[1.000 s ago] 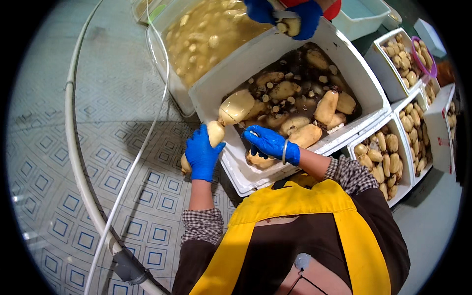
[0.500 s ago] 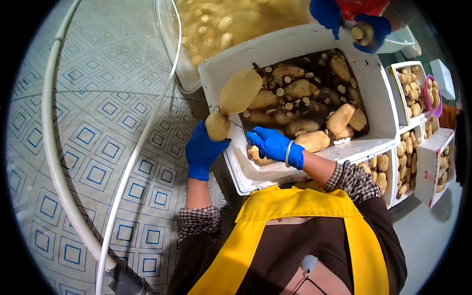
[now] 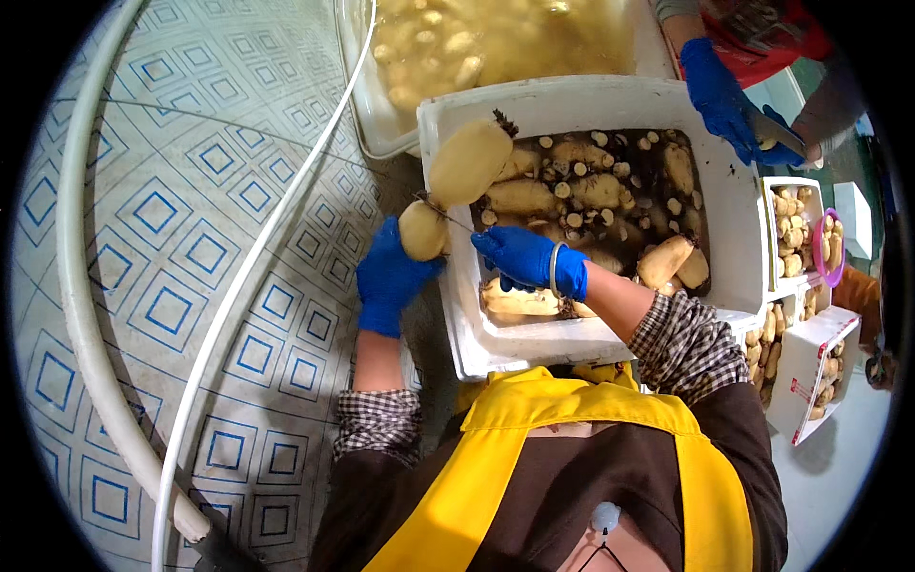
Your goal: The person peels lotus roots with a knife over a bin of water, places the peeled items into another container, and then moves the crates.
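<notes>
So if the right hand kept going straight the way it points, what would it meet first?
The right hand points left, knife tip toward the joint of the pale lotus root held by the left hand. It would likely meet that root first; depth is unclear.

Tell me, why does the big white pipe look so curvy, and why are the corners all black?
In the head view the fisheye lens bends straight edges near the rim, so the white pipe bows and the floor tiles stretch. The corners are black beyond the round picture. The middle is sharp: the left hand and lotus root look clear. Light is soft, no hard glare.
</notes>
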The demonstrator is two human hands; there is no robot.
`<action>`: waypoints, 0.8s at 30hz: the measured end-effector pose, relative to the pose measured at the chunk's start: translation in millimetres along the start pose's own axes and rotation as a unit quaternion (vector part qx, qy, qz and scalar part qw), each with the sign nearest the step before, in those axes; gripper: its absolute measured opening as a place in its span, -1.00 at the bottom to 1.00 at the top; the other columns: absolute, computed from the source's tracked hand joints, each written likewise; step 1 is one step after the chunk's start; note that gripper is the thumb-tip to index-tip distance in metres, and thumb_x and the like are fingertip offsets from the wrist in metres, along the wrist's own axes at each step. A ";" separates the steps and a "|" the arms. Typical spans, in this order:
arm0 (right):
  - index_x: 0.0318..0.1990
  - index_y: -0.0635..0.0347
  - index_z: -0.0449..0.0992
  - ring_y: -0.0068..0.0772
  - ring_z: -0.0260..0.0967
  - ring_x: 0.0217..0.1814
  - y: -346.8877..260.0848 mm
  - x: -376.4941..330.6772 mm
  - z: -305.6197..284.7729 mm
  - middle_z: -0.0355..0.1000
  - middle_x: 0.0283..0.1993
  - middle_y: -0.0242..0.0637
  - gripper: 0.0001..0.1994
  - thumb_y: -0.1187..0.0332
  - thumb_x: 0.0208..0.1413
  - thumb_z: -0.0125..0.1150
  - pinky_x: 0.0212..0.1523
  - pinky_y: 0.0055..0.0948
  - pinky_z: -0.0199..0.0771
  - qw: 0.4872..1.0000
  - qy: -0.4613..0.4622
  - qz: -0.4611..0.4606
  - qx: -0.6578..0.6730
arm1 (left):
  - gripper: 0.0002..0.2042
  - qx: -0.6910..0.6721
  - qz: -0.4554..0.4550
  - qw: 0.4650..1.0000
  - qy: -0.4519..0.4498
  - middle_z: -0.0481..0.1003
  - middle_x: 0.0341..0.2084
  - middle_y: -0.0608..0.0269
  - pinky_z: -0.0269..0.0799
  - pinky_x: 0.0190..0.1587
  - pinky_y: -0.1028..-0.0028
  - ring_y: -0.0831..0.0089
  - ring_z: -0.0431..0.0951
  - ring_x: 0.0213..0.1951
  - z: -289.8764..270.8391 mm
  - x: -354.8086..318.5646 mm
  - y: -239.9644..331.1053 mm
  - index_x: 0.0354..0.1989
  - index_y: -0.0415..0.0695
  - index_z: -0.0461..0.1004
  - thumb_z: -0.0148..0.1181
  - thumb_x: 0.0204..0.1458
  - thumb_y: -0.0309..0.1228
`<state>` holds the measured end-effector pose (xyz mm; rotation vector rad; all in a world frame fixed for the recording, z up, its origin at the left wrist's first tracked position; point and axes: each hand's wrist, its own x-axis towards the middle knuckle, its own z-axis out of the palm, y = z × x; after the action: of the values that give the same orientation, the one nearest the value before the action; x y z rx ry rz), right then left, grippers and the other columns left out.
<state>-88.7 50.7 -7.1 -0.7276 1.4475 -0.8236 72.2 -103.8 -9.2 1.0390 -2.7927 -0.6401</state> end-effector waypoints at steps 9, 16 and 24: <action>-0.17 0.35 0.37 -0.15 0.41 -0.53 13.3 -6.2 13.1 0.37 -0.51 -0.03 -0.52 0.01 0.23 -0.22 -0.54 -0.29 0.40 0.999 0.045 0.022 -0.003 | -0.19 0.084 0.024 0.995 -0.043 0.46 -0.20 0.04 0.48 -0.25 0.22 0.09 0.52 -0.20 -19.8 4.5 15.9 -0.05 -0.10 0.32 0.46 -0.53 0.08; -0.03 0.41 0.29 0.02 0.40 -0.42 17.5 -6.5 21.8 0.41 -0.46 0.04 -0.52 0.06 0.20 -0.13 -0.32 -0.21 0.41 0.994 0.035 -0.079 -0.073 | -0.08 0.064 0.025 0.998 -0.011 0.43 -0.11 0.01 0.46 -0.17 0.23 0.12 0.51 -0.13 2.4 -3.4 -3.2 0.05 -0.18 0.27 0.48 -0.54 0.08; -0.34 0.31 0.46 -0.38 0.27 -0.72 63.0 21.2 45.4 0.39 -0.62 -0.18 -0.41 -0.11 0.21 -0.28 -0.71 -0.39 0.26 0.983 0.060 -0.012 0.174 | -0.25 -0.150 0.063 0.986 0.042 0.45 -0.13 0.11 0.41 -0.09 0.37 0.30 0.48 -0.11 4.4 -8.3 1.1 0.05 -0.17 0.28 0.50 -0.40 -0.25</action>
<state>-41.6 64.5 -70.9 -0.4363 1.3535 -1.1209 76.8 -96.1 -12.3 0.8053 -2.5580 -0.9401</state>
